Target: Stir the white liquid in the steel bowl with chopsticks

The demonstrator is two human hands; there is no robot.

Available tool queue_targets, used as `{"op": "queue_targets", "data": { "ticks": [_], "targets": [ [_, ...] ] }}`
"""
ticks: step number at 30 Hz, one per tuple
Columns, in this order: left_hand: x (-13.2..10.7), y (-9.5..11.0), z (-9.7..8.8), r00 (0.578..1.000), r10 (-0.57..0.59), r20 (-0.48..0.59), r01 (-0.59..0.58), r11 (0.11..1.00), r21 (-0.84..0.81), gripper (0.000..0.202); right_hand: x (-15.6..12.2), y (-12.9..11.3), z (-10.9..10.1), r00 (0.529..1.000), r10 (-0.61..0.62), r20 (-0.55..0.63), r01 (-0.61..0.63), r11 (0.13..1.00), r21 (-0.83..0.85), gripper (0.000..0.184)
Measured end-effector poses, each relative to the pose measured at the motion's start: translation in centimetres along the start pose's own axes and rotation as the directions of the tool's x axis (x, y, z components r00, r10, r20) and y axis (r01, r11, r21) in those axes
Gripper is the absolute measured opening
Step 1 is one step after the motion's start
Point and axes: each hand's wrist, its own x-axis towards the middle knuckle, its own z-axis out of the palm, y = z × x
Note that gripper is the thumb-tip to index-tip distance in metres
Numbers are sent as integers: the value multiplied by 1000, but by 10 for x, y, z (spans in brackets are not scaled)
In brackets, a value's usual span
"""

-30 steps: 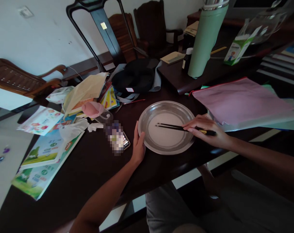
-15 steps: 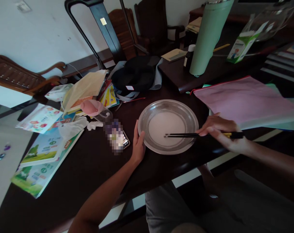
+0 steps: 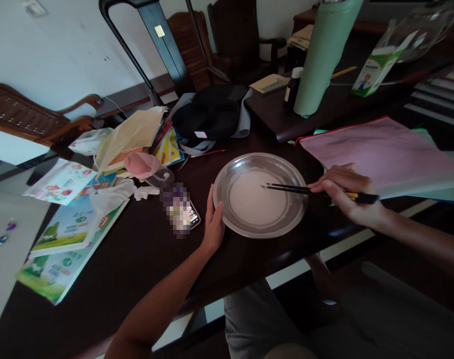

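Note:
A round metal basin (image 3: pixel 227 217) with a pale, whitish content (image 3: pixel 255 199) rests on the dark table. My left hand (image 3: pixel 214 224) grips its left rim, thumb on the edge and fingers along the outer side. In my right hand (image 3: pixel 344 192) is a pair of black chopsticks (image 3: pixel 292 189) with gold-coloured bands near the back end. Their tips lie over the upper right part of the whitish content; whether they touch it I cannot tell.
Left of the basin lie a phone (image 3: pixel 193 218), a pink-topped clear container (image 3: pixel 141 165), crumpled plastic and several booklets (image 3: pixel 64 234). Behind are a black bag (image 3: pixel 208 114) and a tall green flask (image 3: pixel 326 60). A pink zip folder (image 3: pixel 376 149) lies at the right.
My right hand has moved slightly up and right, carrying the chopstick tips from the middle of the basin towards its upper right. My left hand and the basin have stayed put.

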Motion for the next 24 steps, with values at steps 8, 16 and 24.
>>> {"op": "queue_targets", "data": {
  "ticks": [8,16,24],
  "targets": [
    [0,1,1,1000,-1,1,1,1000,-7,84,-6,-10,0,988,-104,118,78,975,208,28],
    [0,3,1,1000,-20,0,20,999,-29,86,3,-3,29,980,-93,175,89,996,30,13],
    [-1,2,2,1000,-21,7,21,1000,-19,87,-2,-2,-4,1000,-1,18,0,1000,24,32]
  ]
}}
